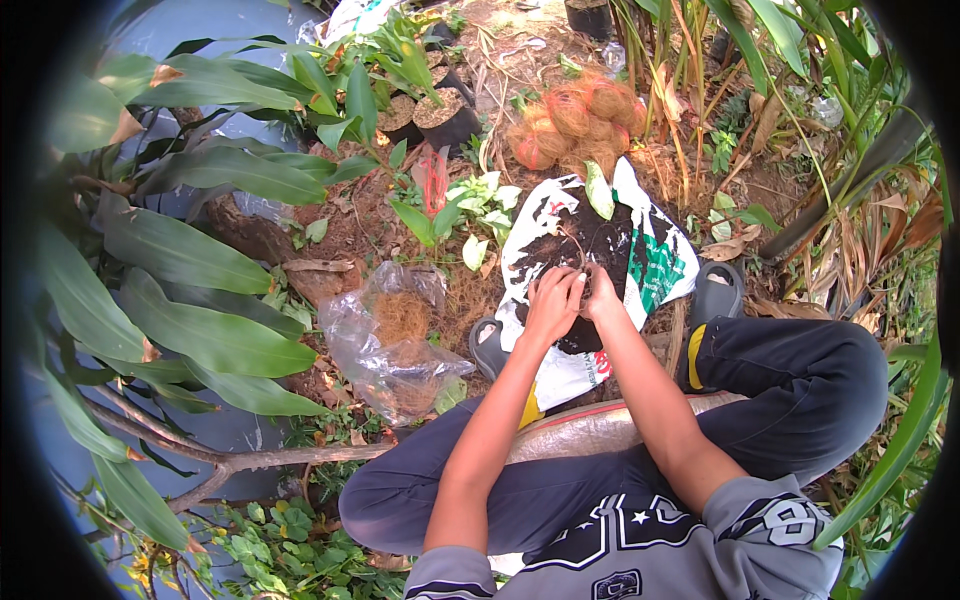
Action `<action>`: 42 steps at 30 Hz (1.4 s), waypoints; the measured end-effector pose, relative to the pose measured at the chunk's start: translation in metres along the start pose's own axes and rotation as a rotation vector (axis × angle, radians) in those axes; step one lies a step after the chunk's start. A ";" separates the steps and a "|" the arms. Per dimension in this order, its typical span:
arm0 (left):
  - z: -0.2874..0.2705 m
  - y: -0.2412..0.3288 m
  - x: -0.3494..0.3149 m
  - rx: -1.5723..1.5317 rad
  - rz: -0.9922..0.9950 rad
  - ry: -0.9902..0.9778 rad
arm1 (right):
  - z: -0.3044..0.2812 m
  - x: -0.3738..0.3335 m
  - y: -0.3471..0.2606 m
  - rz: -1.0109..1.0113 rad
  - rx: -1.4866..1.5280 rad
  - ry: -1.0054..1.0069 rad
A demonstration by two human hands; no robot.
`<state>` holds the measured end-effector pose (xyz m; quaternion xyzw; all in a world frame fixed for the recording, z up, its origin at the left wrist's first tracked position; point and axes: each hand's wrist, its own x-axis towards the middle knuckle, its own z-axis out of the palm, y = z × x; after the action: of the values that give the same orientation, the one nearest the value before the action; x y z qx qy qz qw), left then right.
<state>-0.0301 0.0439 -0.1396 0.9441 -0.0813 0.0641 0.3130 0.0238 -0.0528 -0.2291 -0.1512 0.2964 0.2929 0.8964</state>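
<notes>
1. Black soil, loose, heaped on an opened white-and-green plastic bag on the ground, in front of the seated person, between the feet.
2. Left hand: bare, back uppermost, fingers bent over the lower middle of the soil.
3. Right hand: bare, close against the left, fingers turned down into the same patch. Both hands are together; what lies beneath the fingers is hidden, so whether they are clamped on anything cannot be told.
4. Thin brown stem or root, one, curving up from the soil just beyond the fingertips.
5. Green leaf, pale-edged, lying at the far edge of the bag.
6. Coir fibre balls, brown with orange-red netting, piled on the ground beyond the bag.
7. Clear plastic bag, crumpled, left of the soil, with brown coir fibre at it.
8. Black nursery pots, filled, grouped at the far left, near leafy plants.
9. Red plastic scrap, between the pots and the clear bag.
10. Dark grey clogs, one on each foot, flanking the white-and-green bag.
11. Pale sack, lying across the ground between the legs.
12. Bare branch, forked, at lower left, beneath broad green leaves.
</notes>
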 end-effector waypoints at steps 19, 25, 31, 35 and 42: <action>0.008 0.005 -0.012 0.198 0.011 -0.260 | -0.037 0.019 0.008 -0.013 0.019 -0.055; 0.004 0.008 -0.019 0.146 -0.083 -0.337 | -0.019 0.002 0.006 -0.016 -0.024 0.059; 0.008 0.015 -0.015 -0.008 -0.117 -0.265 | -0.025 0.006 0.004 -0.179 -0.087 0.159; 0.001 0.011 0.004 -0.233 -0.139 0.092 | -0.027 0.010 -0.036 -0.189 -0.171 0.289; 0.088 -0.021 -0.062 -0.226 -0.916 0.320 | -0.004 -0.002 -0.048 -0.296 -0.125 0.444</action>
<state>-0.0801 0.0145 -0.2319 0.8213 0.3843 0.0547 0.4181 0.0504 -0.0933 -0.2258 -0.3084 0.4416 0.1362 0.8314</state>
